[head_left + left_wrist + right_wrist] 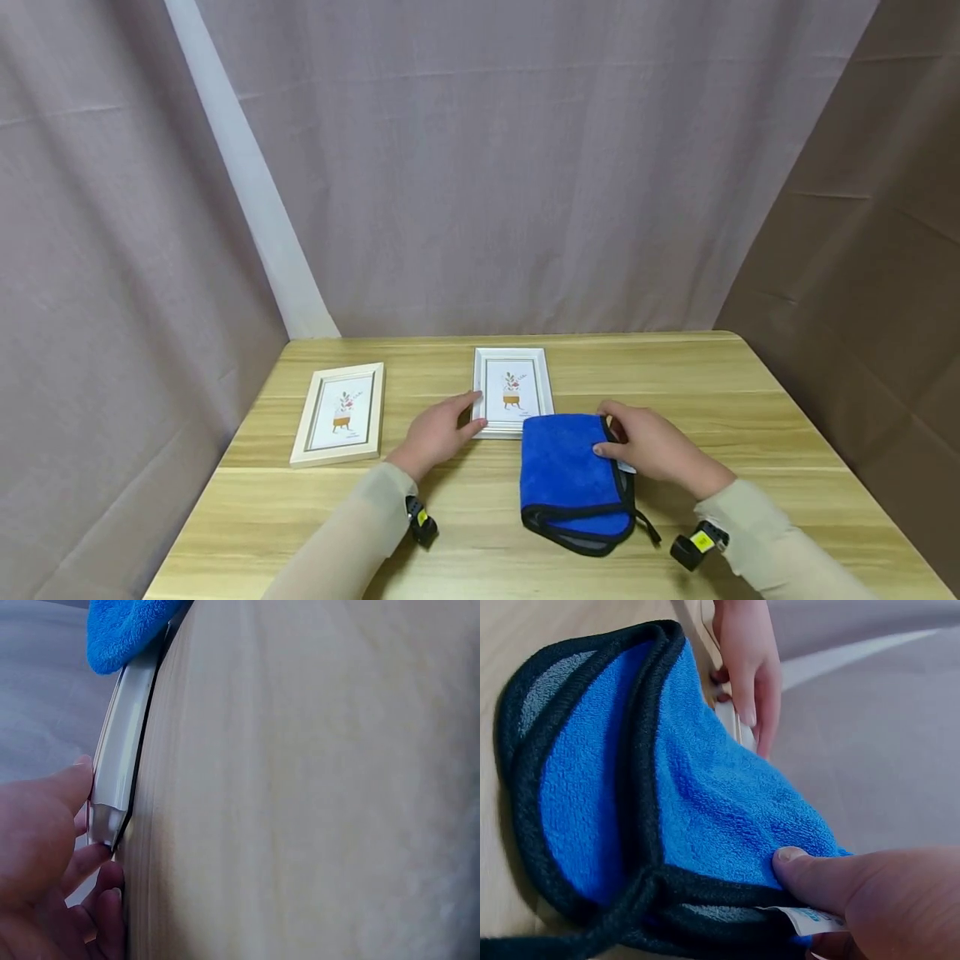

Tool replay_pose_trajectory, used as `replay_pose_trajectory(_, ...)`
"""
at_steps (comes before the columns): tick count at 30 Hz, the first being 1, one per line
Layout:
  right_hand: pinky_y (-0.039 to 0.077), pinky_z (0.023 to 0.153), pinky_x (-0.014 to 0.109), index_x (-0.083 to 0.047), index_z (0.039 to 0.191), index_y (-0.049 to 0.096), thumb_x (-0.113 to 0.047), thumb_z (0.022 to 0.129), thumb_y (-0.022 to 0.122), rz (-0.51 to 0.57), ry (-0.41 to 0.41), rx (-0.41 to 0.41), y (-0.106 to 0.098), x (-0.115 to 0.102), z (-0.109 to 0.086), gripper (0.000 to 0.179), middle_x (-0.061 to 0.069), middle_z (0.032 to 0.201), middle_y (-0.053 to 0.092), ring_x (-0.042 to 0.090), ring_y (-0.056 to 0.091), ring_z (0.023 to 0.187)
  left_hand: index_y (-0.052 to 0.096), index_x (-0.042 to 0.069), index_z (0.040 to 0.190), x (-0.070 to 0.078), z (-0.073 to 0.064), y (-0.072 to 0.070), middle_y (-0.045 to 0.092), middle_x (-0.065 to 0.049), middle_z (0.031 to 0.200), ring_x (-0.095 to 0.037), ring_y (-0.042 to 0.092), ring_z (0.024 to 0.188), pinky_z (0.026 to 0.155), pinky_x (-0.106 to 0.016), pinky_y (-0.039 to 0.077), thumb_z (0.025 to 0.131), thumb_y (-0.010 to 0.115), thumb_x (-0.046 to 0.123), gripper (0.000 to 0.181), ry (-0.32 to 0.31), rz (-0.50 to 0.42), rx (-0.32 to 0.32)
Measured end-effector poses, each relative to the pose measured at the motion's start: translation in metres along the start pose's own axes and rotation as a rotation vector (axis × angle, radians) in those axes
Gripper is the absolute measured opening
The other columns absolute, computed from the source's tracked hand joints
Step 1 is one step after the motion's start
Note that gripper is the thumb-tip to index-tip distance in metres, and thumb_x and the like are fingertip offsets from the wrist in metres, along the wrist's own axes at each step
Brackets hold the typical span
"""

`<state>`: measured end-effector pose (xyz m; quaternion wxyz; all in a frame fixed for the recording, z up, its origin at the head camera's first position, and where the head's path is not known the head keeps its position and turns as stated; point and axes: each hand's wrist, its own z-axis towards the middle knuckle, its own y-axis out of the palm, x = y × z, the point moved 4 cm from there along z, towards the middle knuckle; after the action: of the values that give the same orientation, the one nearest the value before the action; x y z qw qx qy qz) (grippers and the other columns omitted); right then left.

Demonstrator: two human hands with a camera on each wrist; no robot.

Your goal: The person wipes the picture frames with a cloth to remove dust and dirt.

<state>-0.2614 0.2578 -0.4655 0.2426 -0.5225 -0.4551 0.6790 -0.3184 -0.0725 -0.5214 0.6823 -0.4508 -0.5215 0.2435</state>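
Note:
In the head view a white picture frame (513, 432) with a potted-plant print lies at the table's middle. My left hand (437, 433) holds its left edge, thumb on the front. The left wrist view shows fingers (88, 864) curled at the corner of the frame (120, 761). A folded blue towel (567, 467) with black edging and a hanging loop overlaps the frame's lower right corner. Its right edge is pinched by my right hand (651, 443). Seen from the right wrist, the thumb presses on top of the towel (705, 802) near a white tag (810, 920); the other fingers are mostly hidden beneath.
A cream picture frame (300, 444) with a similar print lies on the left of the wooden table (465, 533). Grey curtains (480, 183) hang behind the table and a brown one (862, 275) on the right. Each wrist wears a small black camera (422, 523).

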Motion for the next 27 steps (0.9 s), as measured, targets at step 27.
replay_pose_trajectory(27, 0.059, 0.099, 0.064, -0.009, 0.145, 0.072, -0.044, 0.106, 0.074, -0.315, -0.055, 0.061, 0.037, -0.056, -0.001, 0.052, 0.023, 0.138, 0.069, 0.044, 0.068, 0.127, 0.040, 0.022, 0.172, 0.000, 0.002, 0.001, 0.037, -0.011, 0.176, -0.038, 0.042, 0.157, 0.123, -0.061, 0.040, 0.112, 0.061, 0.048, 0.069, 0.028, 0.017, -0.031)
